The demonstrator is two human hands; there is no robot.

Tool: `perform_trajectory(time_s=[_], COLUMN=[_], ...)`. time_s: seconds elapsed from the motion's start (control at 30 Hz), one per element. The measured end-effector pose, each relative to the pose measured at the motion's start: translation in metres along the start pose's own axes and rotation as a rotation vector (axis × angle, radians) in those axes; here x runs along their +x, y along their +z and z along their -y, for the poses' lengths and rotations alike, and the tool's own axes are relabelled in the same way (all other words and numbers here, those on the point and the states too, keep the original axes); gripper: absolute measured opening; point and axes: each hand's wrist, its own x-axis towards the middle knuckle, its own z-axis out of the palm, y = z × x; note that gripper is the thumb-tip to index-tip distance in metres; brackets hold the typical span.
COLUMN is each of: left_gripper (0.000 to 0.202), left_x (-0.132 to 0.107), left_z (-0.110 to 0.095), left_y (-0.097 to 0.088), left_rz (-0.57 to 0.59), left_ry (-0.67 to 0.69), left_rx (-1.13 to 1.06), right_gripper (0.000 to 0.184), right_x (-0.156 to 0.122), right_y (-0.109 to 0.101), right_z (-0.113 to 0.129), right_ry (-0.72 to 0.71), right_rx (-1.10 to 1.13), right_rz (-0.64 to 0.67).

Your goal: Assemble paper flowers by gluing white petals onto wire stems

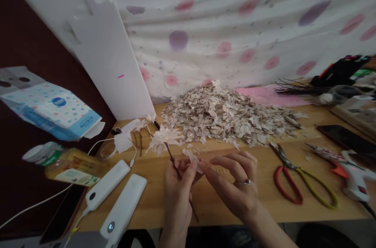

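My left hand (pixel 176 189) is closed round a thin brown stem (pixel 170 153) that carries a white petalled flower (pixel 163 137) at its far end. My right hand (pixel 235 183), with a ring on one finger, pinches a small pale petal piece (pixel 192 157) against the stem just above my left thumb. Both hands meet over the near edge of the wooden table (pixel 258 205). Behind them lies a large heap of pale petal scraps (pixel 226 117).
Red and yellow handled scissors (pixel 296 179) and a white glue gun (pixel 349 169) lie at the right, with a dark phone (pixel 346 138) beyond. Two white power banks (pixel 117 197), a yellow bottle (pixel 73 168) and a tissue box (pixel 47 107) are on the left. A white board (pixel 114 64) leans against the spotted cloth.
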Motion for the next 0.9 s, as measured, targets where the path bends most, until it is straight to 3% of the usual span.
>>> perform_trajectory(time_s=[0.07,0.13,0.33,0.5,0.63,0.9], left_gripper=[0.045,0.047,0.046,0.045,0.040,0.049], left_x=[-0.003,-0.006,-0.011,-0.013,-0.014,-0.019], left_z=[0.001,0.001,0.009,0.018,0.015,0.002], left_y=[0.009,0.016,0.025,0.026,0.029,0.039], left_rz=[-0.042,-0.051,0.042,0.095,0.096,0.084], left_ry=[0.048,0.078,0.119,0.142,0.096,-0.155], left_rx=[0.057,0.112,0.262,0.326,0.261,-0.020], right_gripper=[0.023,0.024,0.008,0.027,0.031,0.016], right_x=[-0.002,-0.003,-0.001,-0.003,-0.015,-0.017], right_y=[-0.009,-0.019,-0.039,-0.033,-0.032,-0.045], right_z=[-0.001,0.000,-0.004,-0.016,-0.026,-0.021], right_ry=[-0.002,0.084,0.711,1.034,1.089,1.053], right_rx=[-0.015,0.036,0.474,0.777,0.983,0.983], right_rz=[-0.007,0.023,0.226,0.294,0.292,0.049])
